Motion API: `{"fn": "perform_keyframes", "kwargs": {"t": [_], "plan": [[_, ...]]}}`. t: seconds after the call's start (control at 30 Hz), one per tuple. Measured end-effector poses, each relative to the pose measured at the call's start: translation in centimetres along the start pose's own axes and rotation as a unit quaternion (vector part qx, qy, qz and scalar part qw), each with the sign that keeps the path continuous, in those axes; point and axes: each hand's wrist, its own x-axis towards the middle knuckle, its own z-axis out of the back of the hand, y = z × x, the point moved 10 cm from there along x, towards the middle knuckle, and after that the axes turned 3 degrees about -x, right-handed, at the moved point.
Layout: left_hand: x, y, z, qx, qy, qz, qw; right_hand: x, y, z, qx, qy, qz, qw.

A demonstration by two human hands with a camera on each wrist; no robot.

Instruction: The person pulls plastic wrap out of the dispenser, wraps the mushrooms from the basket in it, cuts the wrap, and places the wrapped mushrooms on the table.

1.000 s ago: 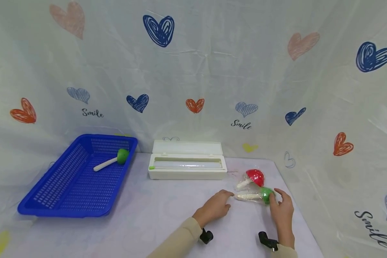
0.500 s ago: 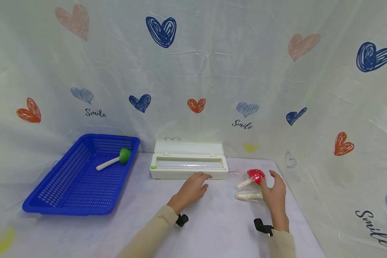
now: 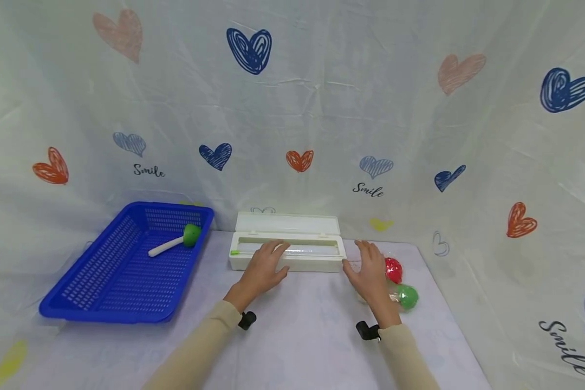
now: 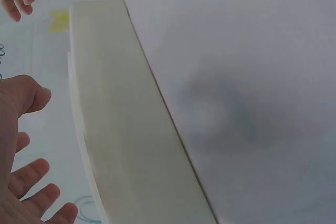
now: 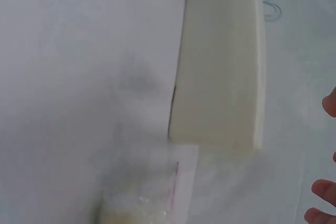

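Observation:
A white plastic-wrap dispenser (image 3: 317, 264) stands near the back wall with its lid raised, a roll of clear film (image 3: 319, 249) inside. My left hand (image 3: 260, 271) hovers at its front left, fingers spread and holding nothing. Off the dispenser's right end is my right hand (image 3: 370, 276), fingers apart and also without anything in them. Both wrist views show the dispenser's front wall (image 4: 121, 124) with the fingers clear of it. Behind my right hand lie a red-capped toy mushroom (image 3: 393, 270) and a green-capped one (image 3: 408, 297), both wrapped in film; their stems are mostly hidden.
To the left, a blue perforated basket (image 3: 102, 316) holds an unwrapped green-capped toy mushroom (image 3: 192, 235). A heart-patterned sheet (image 3: 322, 108) hangs close behind the dispenser and along the right side. White cloth (image 3: 302, 330) covers the table.
My right hand has left the wrapped mushrooms and moved left to the dispenser's right end. My left hand has gone from beside the green mushroom's stem to the dispenser's front left.

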Motion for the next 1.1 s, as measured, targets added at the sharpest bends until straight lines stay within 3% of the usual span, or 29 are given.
{"fn": "perform_keyframes", "kwargs": {"t": [0.23,0.53,0.67,0.9,1.1], "plan": [[-0.8,2.4,0.3,0.022,-0.007,0.003,0.9997,-0.2,3.4,-4.5,-0.004,0.072,0.063,0.995],[-1.4,4.0,-0.1,0.056,-0.018,0.015,0.9982,-0.5,4.7,-8.1,-0.026,0.119,0.092,0.988],[-1.6,4.4,0.3,0.061,-0.046,0.014,0.9970,-0.4,4.9,-8.7,-0.032,0.123,0.092,0.988],[-1.4,4.4,0.9,0.054,-0.083,-0.008,0.9951,-0.3,5.8,-8.4,-0.050,0.081,0.115,0.989],[-0.8,5.0,0.8,0.033,-0.090,0.015,0.9953,0.4,5.6,-8.8,-0.047,0.097,0.088,0.990]]}}
